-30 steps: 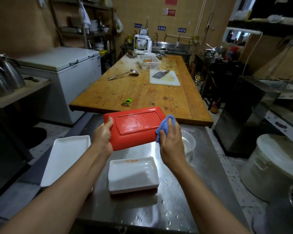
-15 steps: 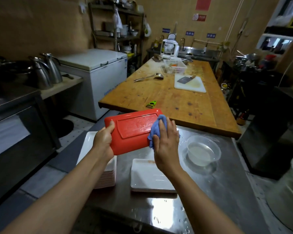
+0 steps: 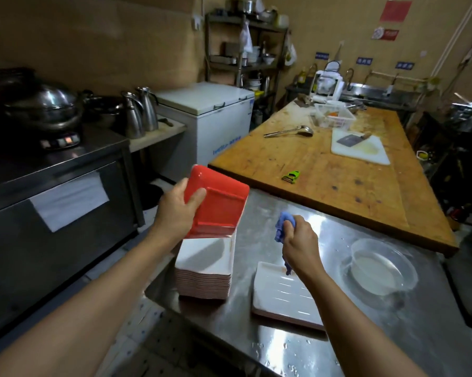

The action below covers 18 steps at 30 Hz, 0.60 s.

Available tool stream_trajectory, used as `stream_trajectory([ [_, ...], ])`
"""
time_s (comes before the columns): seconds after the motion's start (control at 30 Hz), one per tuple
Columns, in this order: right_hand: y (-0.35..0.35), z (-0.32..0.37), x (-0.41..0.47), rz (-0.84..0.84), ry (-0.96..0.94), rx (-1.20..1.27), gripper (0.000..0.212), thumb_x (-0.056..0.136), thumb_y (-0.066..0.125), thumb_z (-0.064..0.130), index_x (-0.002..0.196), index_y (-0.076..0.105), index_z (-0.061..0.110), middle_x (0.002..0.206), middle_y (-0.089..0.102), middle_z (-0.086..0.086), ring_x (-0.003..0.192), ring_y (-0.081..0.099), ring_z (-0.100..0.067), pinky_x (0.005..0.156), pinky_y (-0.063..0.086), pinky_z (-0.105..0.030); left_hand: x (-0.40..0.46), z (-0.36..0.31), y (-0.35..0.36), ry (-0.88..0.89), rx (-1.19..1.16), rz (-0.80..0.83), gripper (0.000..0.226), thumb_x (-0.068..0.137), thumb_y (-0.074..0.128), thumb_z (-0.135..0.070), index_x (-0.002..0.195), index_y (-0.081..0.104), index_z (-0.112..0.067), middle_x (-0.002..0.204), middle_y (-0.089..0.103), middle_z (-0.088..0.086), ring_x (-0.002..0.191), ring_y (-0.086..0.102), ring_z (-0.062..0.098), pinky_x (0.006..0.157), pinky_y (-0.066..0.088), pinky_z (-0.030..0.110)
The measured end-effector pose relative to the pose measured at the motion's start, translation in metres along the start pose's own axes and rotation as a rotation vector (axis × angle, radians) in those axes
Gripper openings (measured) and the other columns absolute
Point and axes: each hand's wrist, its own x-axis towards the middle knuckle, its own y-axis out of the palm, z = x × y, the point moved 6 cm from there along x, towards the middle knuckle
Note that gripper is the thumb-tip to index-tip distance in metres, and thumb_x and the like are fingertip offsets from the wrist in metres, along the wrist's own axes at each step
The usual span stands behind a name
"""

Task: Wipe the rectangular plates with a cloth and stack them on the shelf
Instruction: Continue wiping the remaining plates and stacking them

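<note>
Red and tilted, the rectangular plate (image 3: 218, 202) was gripped at its left edge by the left hand (image 3: 176, 210), thumb curled over the rim, just above a stack of white plates (image 3: 205, 270) on the steel bench (image 3: 324, 346). To its right, the right hand (image 3: 300, 242) clenched a blue cloth (image 3: 281, 229) over a single white plate (image 3: 284, 297). Right of that hand stood a clear bowl (image 3: 382, 268).

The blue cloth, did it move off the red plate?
Yes. The blue cloth left the red plate and now hangs right of it, above the steel counter.
</note>
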Motion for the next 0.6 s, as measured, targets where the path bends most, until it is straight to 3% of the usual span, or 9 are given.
stream_trajectory([
  [0.07, 0.007, 0.006, -0.002, 0.028, -0.011, 0.016, 0.026, 0.093, 0.035, 0.002, 0.073, 0.050, 0.004, 0.062, 0.051, -0.002, 0.055, 0.047, -0.013, 0.046, 0.036, -0.011, -0.006, -0.002, 0.006, 0.145, 0.208, 0.093, 0.029, 0.089, 0.057, -0.036, 0.100, 0.059, -0.009, 0.080, 0.062, 0.002, 0.074, 0.060, 0.023, 0.065, 0.045, 0.032],
  [0.13, 0.012, 0.008, -0.005, 0.042, -0.011, 0.016, 0.024, 0.094, 0.035, 0.002, 0.078, 0.052, -0.003, 0.064, 0.051, -0.003, 0.054, 0.046, -0.011, 0.046, 0.036, -0.012, -0.017, 0.000, 0.015, 0.292, 0.426, 0.145, 0.024, 0.091, 0.057, -0.035, 0.095, 0.056, -0.011, 0.074, 0.055, -0.001, 0.065, 0.054, 0.021, 0.055, 0.040, 0.029],
  [0.3, 0.017, 0.003, -0.010, 0.060, -0.029, -0.016, 0.027, 0.093, 0.036, 0.001, 0.073, 0.053, 0.004, 0.061, 0.052, 0.000, 0.049, 0.044, -0.009, 0.039, 0.035, -0.013, -0.045, 0.014, 0.038, 0.704, 0.679, 0.207, 0.013, 0.089, 0.042, -0.033, 0.088, 0.043, -0.020, 0.068, 0.059, 0.002, 0.057, 0.058, 0.023, 0.037, 0.039, 0.028],
  [0.47, 0.021, -0.012, -0.017, 0.084, -0.009, -0.007, 0.029, 0.093, 0.033, 0.003, 0.070, 0.050, 0.006, 0.062, 0.056, -0.006, 0.042, 0.043, -0.010, 0.039, 0.035, -0.016, -0.068, 0.043, 0.056, 0.773, 0.780, 0.261, 0.004, 0.084, 0.040, -0.016, 0.082, 0.043, -0.017, 0.063, 0.050, 0.002, 0.051, 0.050, 0.021, 0.031, 0.033, 0.027],
  [0.6, 0.021, -0.024, -0.018, 0.064, -0.009, -0.032, 0.030, 0.095, 0.033, 0.005, 0.071, 0.052, 0.009, 0.064, 0.057, -0.006, 0.049, 0.049, -0.007, 0.047, 0.037, -0.012, -0.082, 0.055, 0.068, 0.760, 0.811, 0.306, 0.007, 0.078, 0.040, -0.012, 0.083, 0.042, -0.017, 0.064, 0.053, 0.002, 0.052, 0.052, 0.020, 0.029, 0.033, 0.026],
])
